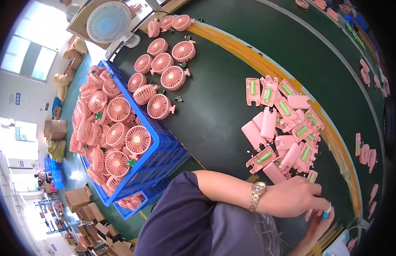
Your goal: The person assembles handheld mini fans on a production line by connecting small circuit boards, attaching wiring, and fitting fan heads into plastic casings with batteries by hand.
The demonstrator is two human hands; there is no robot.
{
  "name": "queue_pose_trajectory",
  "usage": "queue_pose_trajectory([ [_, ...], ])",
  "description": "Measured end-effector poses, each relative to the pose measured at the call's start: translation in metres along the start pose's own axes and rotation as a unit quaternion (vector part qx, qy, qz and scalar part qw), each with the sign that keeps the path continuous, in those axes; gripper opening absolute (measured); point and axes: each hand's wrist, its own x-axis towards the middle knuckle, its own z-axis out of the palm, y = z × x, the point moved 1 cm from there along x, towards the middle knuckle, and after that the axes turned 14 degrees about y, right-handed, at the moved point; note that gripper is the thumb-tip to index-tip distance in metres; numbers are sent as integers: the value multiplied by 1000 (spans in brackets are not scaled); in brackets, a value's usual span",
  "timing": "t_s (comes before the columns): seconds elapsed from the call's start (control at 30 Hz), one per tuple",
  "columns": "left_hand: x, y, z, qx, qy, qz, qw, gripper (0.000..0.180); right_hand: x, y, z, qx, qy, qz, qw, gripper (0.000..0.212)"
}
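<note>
My left hand [292, 198], with a metal watch [258, 194] on its wrist, reaches across to the right with its fingers curled. Close against it, at the lower right, is my right hand [318, 225], its fingers bent in a pinch. A small blue-and-white band or piece [326, 212] shows at the fingers. Whatever lies between the hands is mostly hidden, though a bit of pink shows there. Just beyond the left hand is a pile of pink fan handle shells [287, 109], several of them holding green battery cells [268, 94].
Pink round fan heads [161, 62] lie on the dark green table [206, 106]. At the left stands a blue crate [153, 158] heaped with more. A white desk fan [108, 23] is at the far left. More pink parts [367, 155] lie beyond the yellow strip [266, 62].
</note>
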Motion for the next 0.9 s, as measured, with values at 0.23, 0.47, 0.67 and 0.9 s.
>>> queue_pose_trajectory([
  [0.23, -7, 2, 13, 38, 17, -10, 999, 23, -24, -19, 52, -44, 39, 5, 998, 18],
  [0.47, -9, -3, 4, 17, 11, 5, 1000, 17, -36, -27, 81, -48, 59, 50, 996, 27],
  [0.67, -12, -8, 0, -9, -18, -1, 1000, 20, -40, -23, 79, -42, 46, 16, 998, 29],
  [0.9, -13, -6, -5, 116, 33, 137, 983, 23, -40, -11, 73, -47, 32, -54, 997, 29],
])
